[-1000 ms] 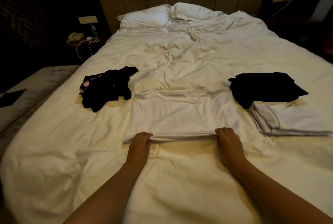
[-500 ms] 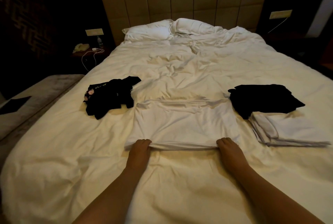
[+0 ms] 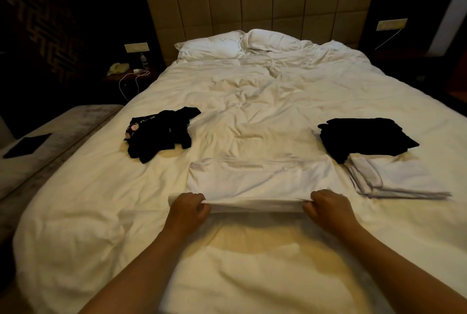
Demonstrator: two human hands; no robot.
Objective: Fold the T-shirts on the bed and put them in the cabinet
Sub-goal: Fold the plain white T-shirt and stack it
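Observation:
A white T-shirt (image 3: 260,177) lies partly folded across the middle of the bed (image 3: 75,212). My left hand (image 3: 188,208) pinches its near left corner and my right hand (image 3: 328,208) pinches its near right corner, and the near edge is lifted off the duvet between them. A crumpled black T-shirt (image 3: 159,134) lies on the left. On the right a folded black T-shirt (image 3: 364,136) rests partly over a folded white T-shirt (image 3: 394,177). No cabinet is in view.
Two pillows (image 3: 240,43) lie against the padded headboard (image 3: 252,10). A nightstand (image 3: 131,73) at the left holds a phone, a bottle and a white cable. A bench (image 3: 45,147) with a dark flat item stands left of the bed.
Both hands have gone from lying flat at the white T-shirt's near edge to gripping it, and the edge now rises off the bed. The camera has tilted up.

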